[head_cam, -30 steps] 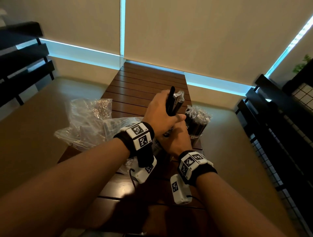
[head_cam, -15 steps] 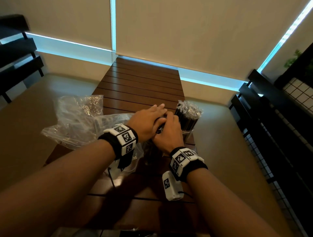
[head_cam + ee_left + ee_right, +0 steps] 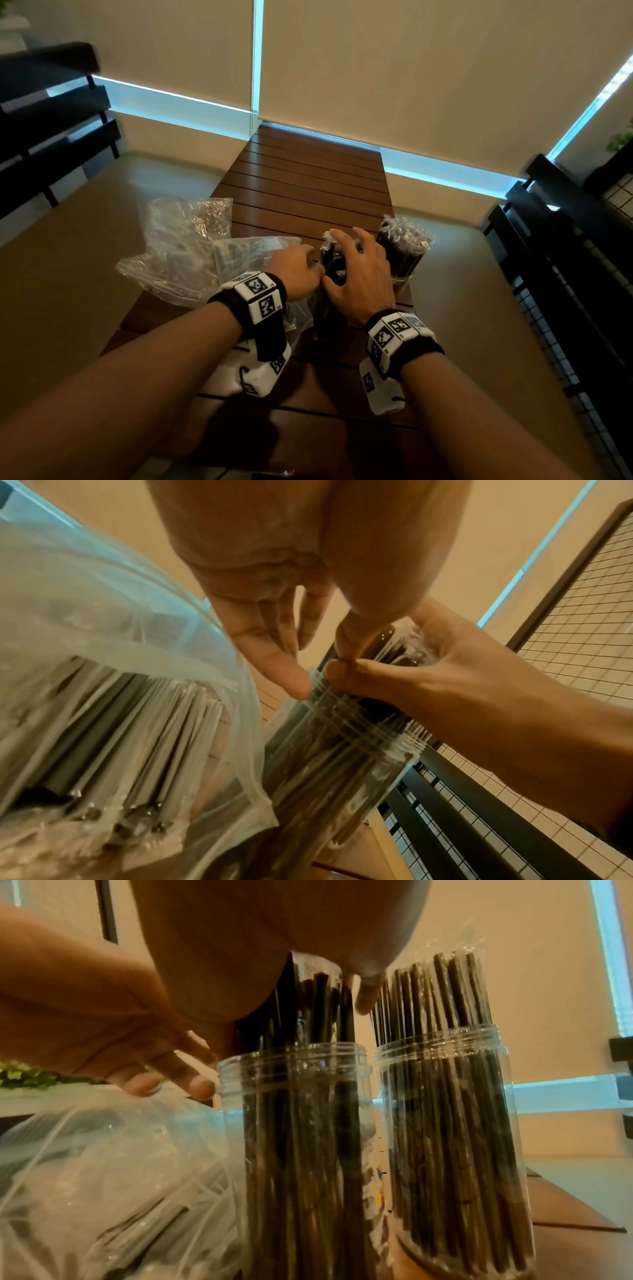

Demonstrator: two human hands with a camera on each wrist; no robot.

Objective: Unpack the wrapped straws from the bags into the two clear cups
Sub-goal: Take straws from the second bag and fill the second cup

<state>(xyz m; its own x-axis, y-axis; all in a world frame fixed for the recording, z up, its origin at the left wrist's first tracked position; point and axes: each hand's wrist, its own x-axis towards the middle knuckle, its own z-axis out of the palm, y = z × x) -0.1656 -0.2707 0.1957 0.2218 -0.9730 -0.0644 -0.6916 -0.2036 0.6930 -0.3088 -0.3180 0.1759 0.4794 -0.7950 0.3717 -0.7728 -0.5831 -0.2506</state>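
Observation:
Two clear cups stand on the wooden table point(image 3: 308, 178). The right cup point(image 3: 402, 277) point(image 3: 441, 1047) is packed with wrapped black straws point(image 3: 404, 243) point(image 3: 441, 1001). The left cup point(image 3: 294, 1069) point(image 3: 359, 739) also holds a bundle of straws point(image 3: 330, 260) point(image 3: 315, 1001). My right hand point(image 3: 363, 274) point(image 3: 445, 674) lies loosely cupped over that bundle's tops, fingers spread. My left hand point(image 3: 298, 270) point(image 3: 267, 647) reaches the left cup's rim with straight fingers and holds nothing. A clear bag point(image 3: 246, 253) point(image 3: 103, 723) with more straws lies just left of the cups.
A second crumpled clear bag point(image 3: 185, 233) lies further left, hanging over the table's edge. Black slatted chairs point(image 3: 51, 120) stand at the left, and a black frame with wire grid point(image 3: 565, 257) at the right. The table's far half shows bare slats.
A second ago my left hand held a bundle of straws above the left cup. The bundle now stands in that cup, and both hands have loosened around its top.

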